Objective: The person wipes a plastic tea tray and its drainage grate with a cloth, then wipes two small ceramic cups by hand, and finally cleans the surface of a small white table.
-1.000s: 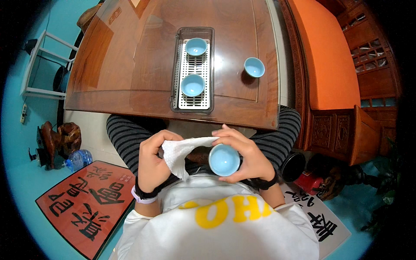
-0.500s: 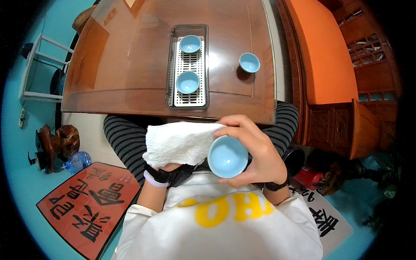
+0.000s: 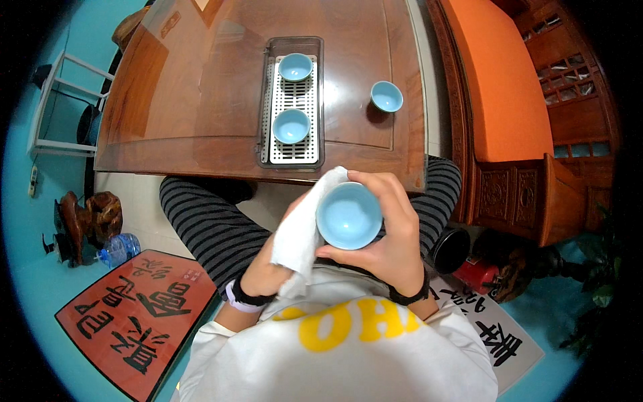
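A light blue teacup [image 3: 349,216] is in my right hand [image 3: 395,231], thumb on the near side and fingers curled round its right, its opening facing up toward me. Against the cup's left side lies a white cloth [image 3: 298,234], which my left hand [image 3: 268,268] holds from behind; most of those fingers are hidden by the cloth. Both hands are over my lap, just short of the table edge. Two matching cups, a far one [image 3: 295,68] and a nearer one [image 3: 291,126], stand on the slotted white tea tray [image 3: 266,151]. Another blue cup [image 3: 386,97] rests on the table to the right.
The brown wooden table [image 3: 207,127] has a glossy top. To its right is a carved wooden bench with an orange cushion [image 3: 499,80]. On the left are a white metal rack [image 3: 63,144], a plastic water bottle [image 3: 120,250] and a red panel with black characters [image 3: 134,315].
My left hand has brought the cloth up and right, from lying spread out to hanging against the cup's side. The cup in my right hand has risen slightly toward the table.
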